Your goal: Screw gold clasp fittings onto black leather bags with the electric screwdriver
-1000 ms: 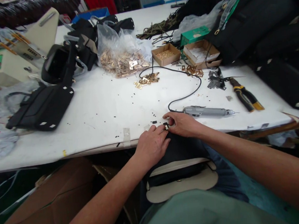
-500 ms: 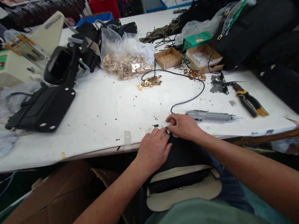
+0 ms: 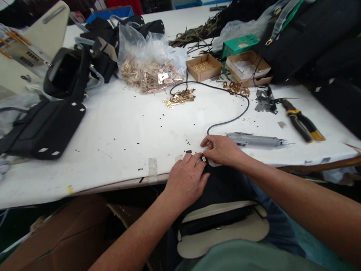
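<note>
A black bag [image 3: 224,186] with a cream flap [image 3: 224,238] lies across my lap, its far end against the table edge. My left hand [image 3: 186,179] is closed on that far end, fingers bent over it. A small shiny metal fitting [image 3: 203,158] shows beside its fingertips. Right beside the fitting, my right hand [image 3: 221,149] has thumb and fingers pinched together; what lies between them is hidden. Just beyond my right hand rests a grey electric screwdriver [image 3: 256,140] with a black cord [image 3: 226,123].
Yellow-and-black pliers [image 3: 302,120] lie at the right. Gold metal plates [image 3: 179,97] lie loose near a plastic bag of more [image 3: 152,68]. Behind are a carton of small gold parts [image 3: 204,67] and another carton [image 3: 249,68]. Black handbags [image 3: 41,131] stand left, near a cream machine [image 3: 7,77].
The view has shifted slightly, so items at the left sit further left. Both hands stay at the bag's far end, with only slight finger movement around the metal fitting.
</note>
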Tool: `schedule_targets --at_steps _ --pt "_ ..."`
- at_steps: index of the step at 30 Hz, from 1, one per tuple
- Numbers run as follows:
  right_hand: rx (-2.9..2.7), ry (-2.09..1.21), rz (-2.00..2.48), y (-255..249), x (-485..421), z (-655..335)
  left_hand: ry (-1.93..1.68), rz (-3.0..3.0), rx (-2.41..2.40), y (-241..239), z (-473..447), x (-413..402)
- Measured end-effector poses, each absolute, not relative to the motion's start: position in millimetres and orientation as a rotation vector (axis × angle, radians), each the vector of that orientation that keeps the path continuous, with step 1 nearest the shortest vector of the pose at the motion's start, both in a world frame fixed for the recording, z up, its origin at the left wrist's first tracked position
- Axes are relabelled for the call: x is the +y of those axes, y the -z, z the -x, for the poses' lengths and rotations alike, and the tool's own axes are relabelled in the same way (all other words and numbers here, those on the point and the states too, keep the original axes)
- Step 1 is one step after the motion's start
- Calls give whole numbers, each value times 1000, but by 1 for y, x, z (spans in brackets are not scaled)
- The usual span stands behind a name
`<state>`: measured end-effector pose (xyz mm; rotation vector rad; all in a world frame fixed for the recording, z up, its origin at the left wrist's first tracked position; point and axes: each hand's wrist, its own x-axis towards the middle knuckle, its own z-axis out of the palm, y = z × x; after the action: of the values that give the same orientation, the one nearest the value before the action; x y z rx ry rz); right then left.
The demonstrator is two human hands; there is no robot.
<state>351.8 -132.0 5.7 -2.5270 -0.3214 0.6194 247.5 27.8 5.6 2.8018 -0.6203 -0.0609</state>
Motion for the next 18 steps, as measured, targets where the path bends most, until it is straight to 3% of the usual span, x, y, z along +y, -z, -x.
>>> schedule_targets --at_steps 18 --pt "-507 -473 2325 8 -141 -330 58 -2786 -477 -7 -235 28"
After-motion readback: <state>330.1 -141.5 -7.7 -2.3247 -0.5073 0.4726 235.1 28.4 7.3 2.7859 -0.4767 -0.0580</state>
